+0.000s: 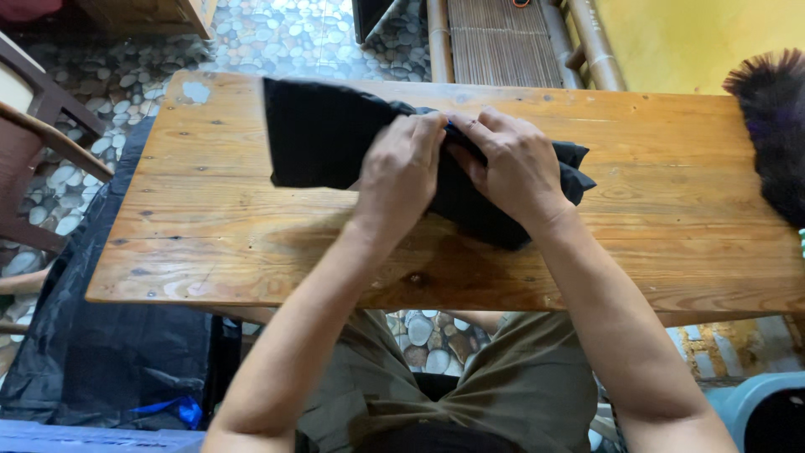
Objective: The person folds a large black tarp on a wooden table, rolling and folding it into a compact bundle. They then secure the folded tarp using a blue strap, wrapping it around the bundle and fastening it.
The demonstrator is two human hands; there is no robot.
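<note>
A black cloth lies on a varnished wooden table, spread flat to the left and bunched up under my hands. My left hand presses down on the bunched middle with fingers curled into the fabric. My right hand grips the same bunch from the right, fingertips meeting the left hand's near the cloth's top edge. A crumpled end of the cloth sticks out to the right of my right hand.
A dark fuzzy object rests at the table's right edge. A wooden chair stands at left over a pebble floor. A black plastic sheet hangs at the table's near left. A bamboo bench is beyond the table.
</note>
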